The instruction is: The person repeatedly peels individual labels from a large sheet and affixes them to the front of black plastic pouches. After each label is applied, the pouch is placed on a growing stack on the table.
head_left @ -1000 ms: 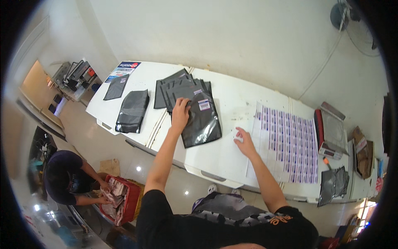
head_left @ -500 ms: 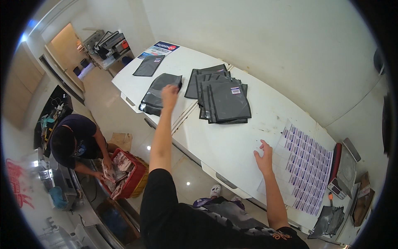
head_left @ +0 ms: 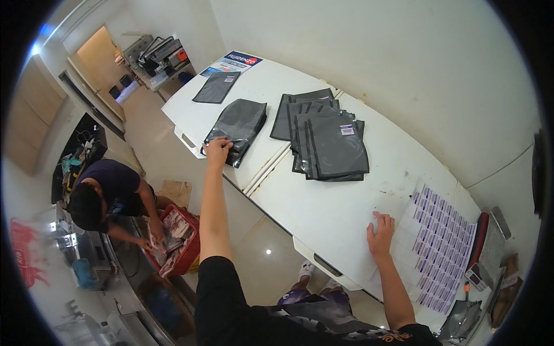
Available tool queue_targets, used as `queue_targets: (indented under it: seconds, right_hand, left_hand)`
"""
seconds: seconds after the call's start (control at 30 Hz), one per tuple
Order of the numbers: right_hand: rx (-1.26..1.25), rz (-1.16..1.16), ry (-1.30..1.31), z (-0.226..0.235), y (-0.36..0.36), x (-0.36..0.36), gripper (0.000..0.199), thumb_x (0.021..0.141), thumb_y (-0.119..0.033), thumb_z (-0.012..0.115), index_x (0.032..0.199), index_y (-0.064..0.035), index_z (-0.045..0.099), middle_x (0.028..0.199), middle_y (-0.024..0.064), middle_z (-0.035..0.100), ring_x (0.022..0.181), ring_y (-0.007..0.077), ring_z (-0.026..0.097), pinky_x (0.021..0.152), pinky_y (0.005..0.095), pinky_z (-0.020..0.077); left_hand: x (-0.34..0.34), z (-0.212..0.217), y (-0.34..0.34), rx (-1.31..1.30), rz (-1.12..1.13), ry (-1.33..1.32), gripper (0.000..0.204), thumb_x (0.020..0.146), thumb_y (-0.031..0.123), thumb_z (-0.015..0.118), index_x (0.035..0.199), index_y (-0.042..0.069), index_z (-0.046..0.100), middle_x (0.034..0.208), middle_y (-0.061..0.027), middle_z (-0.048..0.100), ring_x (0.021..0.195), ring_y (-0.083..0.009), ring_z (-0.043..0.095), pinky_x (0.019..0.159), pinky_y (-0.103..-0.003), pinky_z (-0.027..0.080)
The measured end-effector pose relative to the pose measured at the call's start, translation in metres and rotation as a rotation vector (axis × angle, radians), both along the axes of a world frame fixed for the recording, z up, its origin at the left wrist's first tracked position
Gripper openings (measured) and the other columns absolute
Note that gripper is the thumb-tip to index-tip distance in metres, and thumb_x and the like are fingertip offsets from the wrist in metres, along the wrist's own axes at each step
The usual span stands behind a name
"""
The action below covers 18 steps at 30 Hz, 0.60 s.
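My left hand [head_left: 217, 151] rests on the near end of a stack of black plastic bags [head_left: 239, 120], at the left part of the white table. Its fingers are apart and touch the top bag. To the right, my right hand [head_left: 380, 235] is over the table beside a sheet of small printed labels [head_left: 441, 239]; its fingers are apart and hold nothing. Between my hands and farther back lies a loose fanned pile of black bags [head_left: 337, 144], the top one with a small white label. A single labelled black bag [head_left: 216, 87] lies at the far left.
A printed leaflet [head_left: 238, 62] lies at the table's far left end. A digital scale [head_left: 476, 277], an orange-handled tool [head_left: 466, 290] and dark plastic [head_left: 460, 320] are at the right end. On the left, a person [head_left: 112, 184] bends over a red crate [head_left: 192, 254] of meat pieces.
My left hand has come down and toward me, from above the bag stack onto its near end. My right hand remains open beside the label sheet. The view has shifted slightly.
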State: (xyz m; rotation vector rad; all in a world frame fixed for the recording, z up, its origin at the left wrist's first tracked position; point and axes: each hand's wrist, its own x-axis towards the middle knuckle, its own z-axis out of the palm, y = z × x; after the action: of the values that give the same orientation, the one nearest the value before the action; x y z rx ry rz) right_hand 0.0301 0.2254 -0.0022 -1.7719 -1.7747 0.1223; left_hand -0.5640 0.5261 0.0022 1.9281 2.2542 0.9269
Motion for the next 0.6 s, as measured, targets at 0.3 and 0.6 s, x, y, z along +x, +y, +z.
queue_targets:
  seconds: [0.3, 0.6]
  right_hand:
    - [0.096, 0.069, -0.015, -0.003, -0.001, 0.000, 0.043, 0.083, -0.004, 0.064, 0.126, -0.0048, 0.068, 0.110, 0.0150, 0.061, 0.107, 0.0368, 0.055, 0.097, 0.0485, 0.0454]
    - [0.139, 0.021, 0.105, -0.029, -0.020, 0.006, 0.041, 0.081, -0.009, 0.069, 0.122, -0.0079, 0.070, 0.113, 0.0147, 0.061, 0.111, 0.0361, 0.056, 0.099, 0.0512, 0.0451]
  left_hand:
    - [-0.021, 0.034, -0.027, -0.024, -0.106, 0.214, 0.013, 0.088, 0.022, 0.078, 0.091, 0.011, 0.084, 0.101, -0.0090, 0.081, 0.105, -0.0333, 0.073, 0.117, -0.065, 0.038]
    - [0.000, 0.007, 0.012, 0.283, -0.474, 0.016, 0.023, 0.099, 0.025, 0.074, 0.112, 0.008, 0.084, 0.094, -0.0114, 0.079, 0.081, -0.0258, 0.072, 0.076, -0.042, 0.058]
